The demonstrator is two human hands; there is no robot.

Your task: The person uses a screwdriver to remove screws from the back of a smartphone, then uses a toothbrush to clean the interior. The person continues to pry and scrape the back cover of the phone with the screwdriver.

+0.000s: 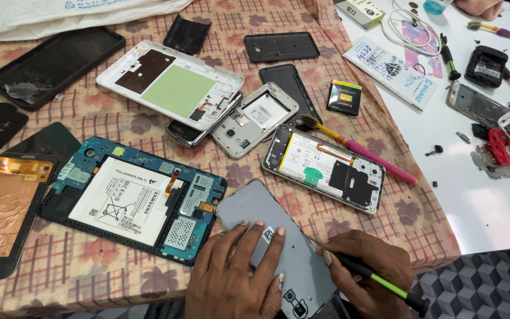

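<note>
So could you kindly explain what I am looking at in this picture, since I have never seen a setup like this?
There is no machine here: one camera worn on a person's head looks down at their two bare hands. The left hand presses flat on a grey phone back, holding it steady. The right hand holds a thin tool with a green and black handle, its tip at the phone's right edge. They work on a table with a patterned cloth. Around lie opened devices: a tablet with its battery showing, an open phone, a pink brush, a white tablet frame and dark back covers.
</note>
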